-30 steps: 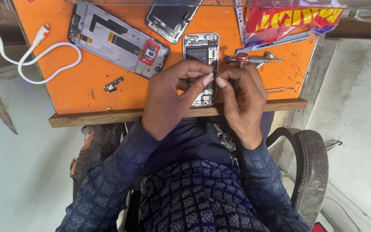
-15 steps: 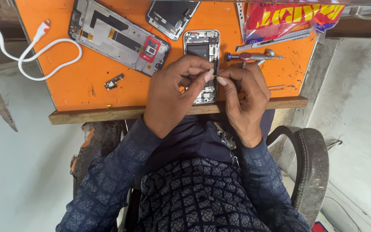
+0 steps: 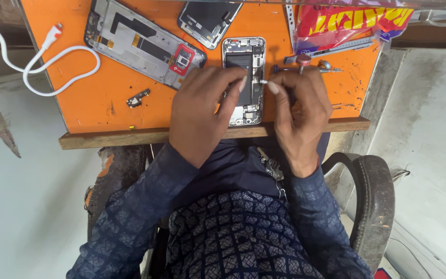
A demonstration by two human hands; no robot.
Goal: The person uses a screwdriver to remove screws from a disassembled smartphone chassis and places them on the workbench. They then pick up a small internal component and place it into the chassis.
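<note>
Opened silver phone: its lower half lies under the left hand and the right hand; the inner parts are too small to tell apart.
Right fingertips: they pinch something tiny and pale, too small to name.
Dark phone panel: cut off by the top edge.
White charging cable: runs out at the left edge.
Red and yellow plastic packet: cut off at the top, covering most of a grey metal ruler.
Small dark part: too small to identify.
</note>
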